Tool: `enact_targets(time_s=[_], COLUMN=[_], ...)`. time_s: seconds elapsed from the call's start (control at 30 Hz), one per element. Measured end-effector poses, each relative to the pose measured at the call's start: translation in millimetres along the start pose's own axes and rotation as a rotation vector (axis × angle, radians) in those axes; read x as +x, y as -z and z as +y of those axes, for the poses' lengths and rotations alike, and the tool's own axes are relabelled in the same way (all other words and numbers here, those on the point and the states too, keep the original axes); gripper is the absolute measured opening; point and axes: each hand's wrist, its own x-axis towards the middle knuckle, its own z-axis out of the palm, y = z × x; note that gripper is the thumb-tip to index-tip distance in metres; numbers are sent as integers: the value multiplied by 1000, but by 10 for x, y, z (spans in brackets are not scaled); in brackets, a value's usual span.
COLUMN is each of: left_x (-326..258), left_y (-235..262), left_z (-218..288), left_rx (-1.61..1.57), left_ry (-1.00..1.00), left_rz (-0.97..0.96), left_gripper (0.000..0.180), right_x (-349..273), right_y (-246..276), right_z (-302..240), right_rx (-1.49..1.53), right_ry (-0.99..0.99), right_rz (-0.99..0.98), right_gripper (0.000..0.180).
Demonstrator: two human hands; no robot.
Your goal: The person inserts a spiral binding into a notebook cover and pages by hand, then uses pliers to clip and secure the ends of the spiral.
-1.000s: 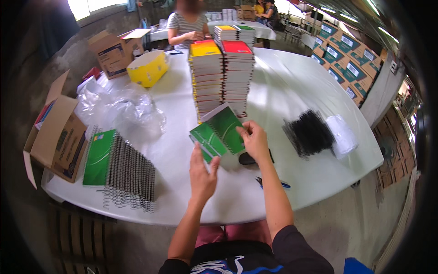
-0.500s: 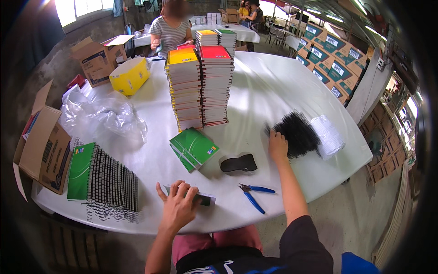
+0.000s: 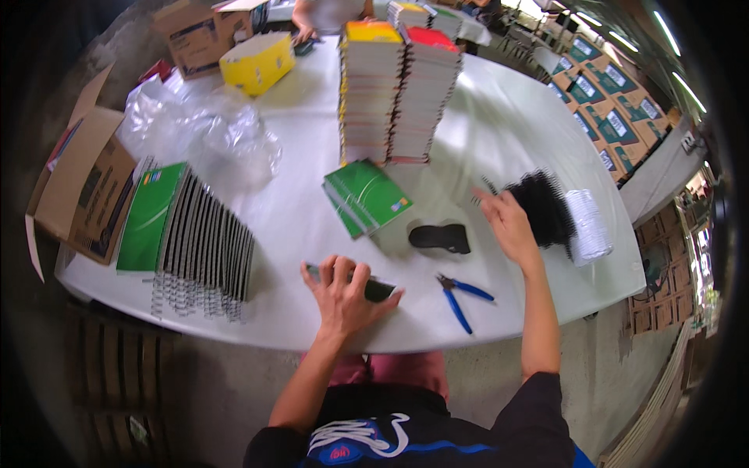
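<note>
left hand (image 3: 341, 292) flat on dark phone (image 3: 373, 288) | right hand (image 3: 507, 222) pinching black spiral (image 3: 488, 186)

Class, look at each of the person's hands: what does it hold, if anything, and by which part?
The right hand pinches a black spiral wire by its near end, beside the black coil pile. The left hand lies flat on a dark phone-like slab, pressing rather than gripping.

Your left hand (image 3: 343, 292) lay on a flat device (image 3: 373, 287) at the table's (image 3: 499, 117) near edge; pliers (image 3: 462, 296) lay right of it, notebooks (image 3: 367, 195) behind, and coils (image 3: 540, 207) far right by your right hand (image 3: 507, 222).
</note>
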Motion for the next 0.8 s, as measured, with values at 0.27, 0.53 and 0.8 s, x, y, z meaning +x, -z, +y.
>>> enact_targets(time_s=[0.27, 0.53, 0.8], left_x=[20, 20, -4], left_y=[-44, -77, -23], left_z=[14, 54, 23], left_rx=[-5, 46, 53], left_ry=[3, 22, 30], left_rz=[15, 33, -34], left_gripper=[48, 45, 52], right_x=[-708, -684, -584], right_y=[-616, -697, -495], right_z=[-736, -780, -870], right_rx=[611, 679, 706], right_ry=[52, 102, -83], right_rz=[-31, -124, -509], right_gripper=[21, 23, 27])
